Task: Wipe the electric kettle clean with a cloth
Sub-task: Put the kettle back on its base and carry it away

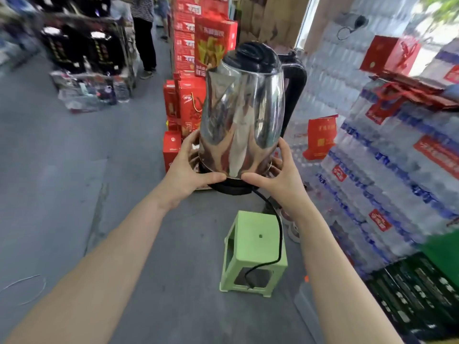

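Note:
A shiny steel electric kettle with a black lid and a black handle on its right side is held up in the air, upright, on its black base. My left hand grips the bottom of the kettle and base from the left. From the right, my right hand grips the same spot. A black power cord hangs from the base down over a green stool. No cloth is in view.
A light green plastic stool stands on the grey floor right below the kettle. Stacked red boxes rise behind it. Shrink-wrapped packs of water bottles fill the right side. A person stands at the back left beside a display rack.

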Available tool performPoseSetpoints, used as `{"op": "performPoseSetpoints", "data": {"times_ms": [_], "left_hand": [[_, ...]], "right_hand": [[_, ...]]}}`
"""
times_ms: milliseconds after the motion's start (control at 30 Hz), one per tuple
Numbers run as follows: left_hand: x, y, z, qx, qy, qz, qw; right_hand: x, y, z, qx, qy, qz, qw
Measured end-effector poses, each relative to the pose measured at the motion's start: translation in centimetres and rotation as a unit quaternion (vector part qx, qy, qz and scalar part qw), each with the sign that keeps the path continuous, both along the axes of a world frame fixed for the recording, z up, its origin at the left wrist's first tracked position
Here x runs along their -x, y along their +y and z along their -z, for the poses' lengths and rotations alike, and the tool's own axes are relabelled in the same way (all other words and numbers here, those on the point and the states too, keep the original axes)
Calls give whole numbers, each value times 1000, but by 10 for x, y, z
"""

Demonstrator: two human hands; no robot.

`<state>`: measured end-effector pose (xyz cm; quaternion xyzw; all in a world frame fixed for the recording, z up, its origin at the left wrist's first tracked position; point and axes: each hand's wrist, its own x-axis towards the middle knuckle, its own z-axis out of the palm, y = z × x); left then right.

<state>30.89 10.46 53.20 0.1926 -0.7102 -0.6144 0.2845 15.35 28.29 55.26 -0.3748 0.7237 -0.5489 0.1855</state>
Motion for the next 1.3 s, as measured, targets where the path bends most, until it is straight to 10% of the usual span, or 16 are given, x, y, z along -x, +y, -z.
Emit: {"op": "performPoseSetpoints", "data": {"times_ms": [833,1300], "left_hand": [[289,-356,4,76,-22,215,973],[497,-402,24,78,-61,496,862]], "right_hand": [[205,-311,26,11,-7,220,976],[273,-356,58,38,-53,501,863]]}}
